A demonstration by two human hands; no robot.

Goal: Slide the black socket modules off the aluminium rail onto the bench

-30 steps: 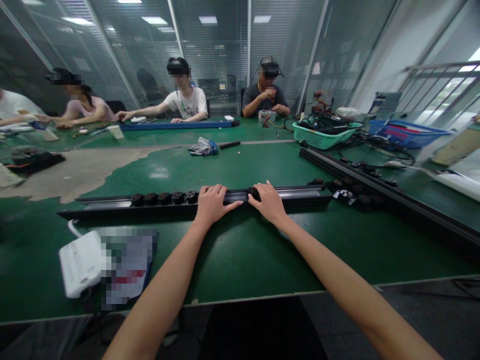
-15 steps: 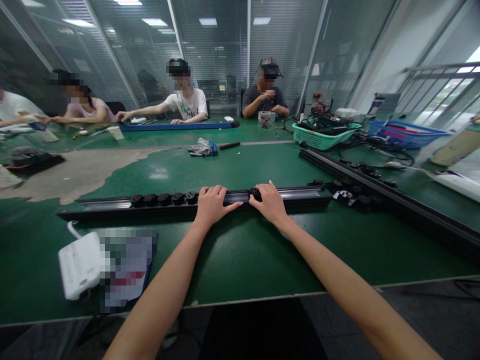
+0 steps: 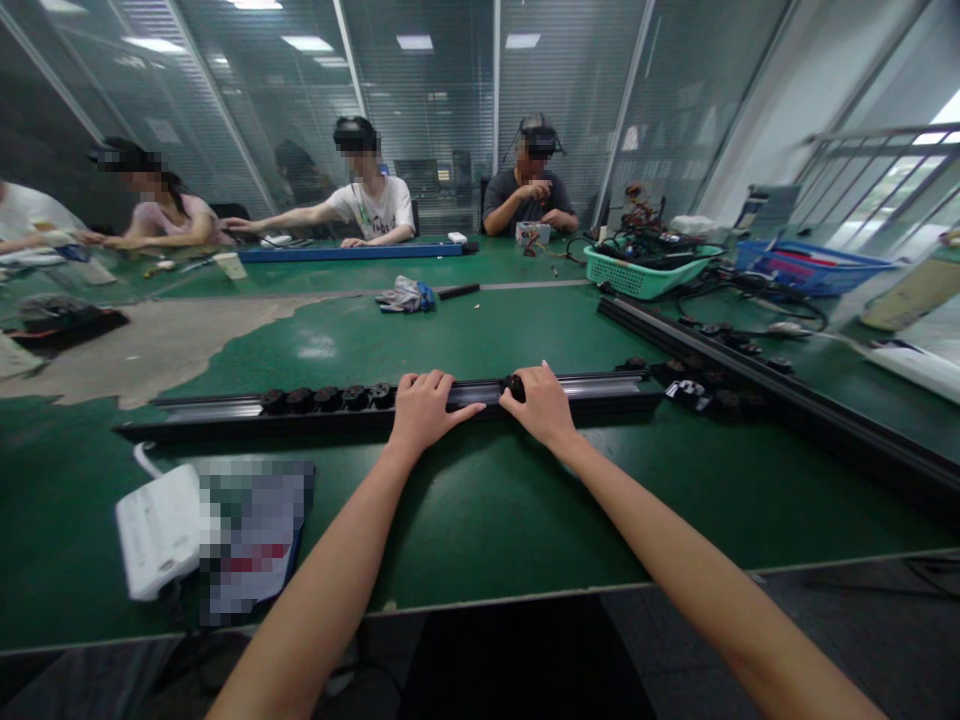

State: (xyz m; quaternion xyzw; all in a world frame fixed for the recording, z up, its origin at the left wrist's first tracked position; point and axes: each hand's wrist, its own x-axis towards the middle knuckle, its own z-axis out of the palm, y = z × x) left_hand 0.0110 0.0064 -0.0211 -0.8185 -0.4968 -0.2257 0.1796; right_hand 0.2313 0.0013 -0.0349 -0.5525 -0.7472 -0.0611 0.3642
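A long black channel-shaped rail (image 3: 615,398) with a shiny inner strip lies across the table before me. My left hand (image 3: 424,410) is closed over the rail's middle, fingers over the far side and thumb pointing right along the near side. Left of it, several black round knob-like parts (image 3: 328,400) sit in a row in the channel. My right hand (image 3: 541,408) pinches another small black part (image 3: 514,386) in the channel, with a short stretch of rail between the two hands. The fingers partly hide that part.
At the right a second black rail (image 3: 720,360) runs diagonally, with loose black parts (image 3: 724,400) beside it. Behind are a green basket (image 3: 637,280) of cables and a blue basket (image 3: 817,275). Gloves (image 3: 406,296) lie mid-table; a white box (image 3: 159,530) stands front left. Several people sit opposite.
My right hand and the black part have shifted very slightly to the right along the rail. My left hand stays put.
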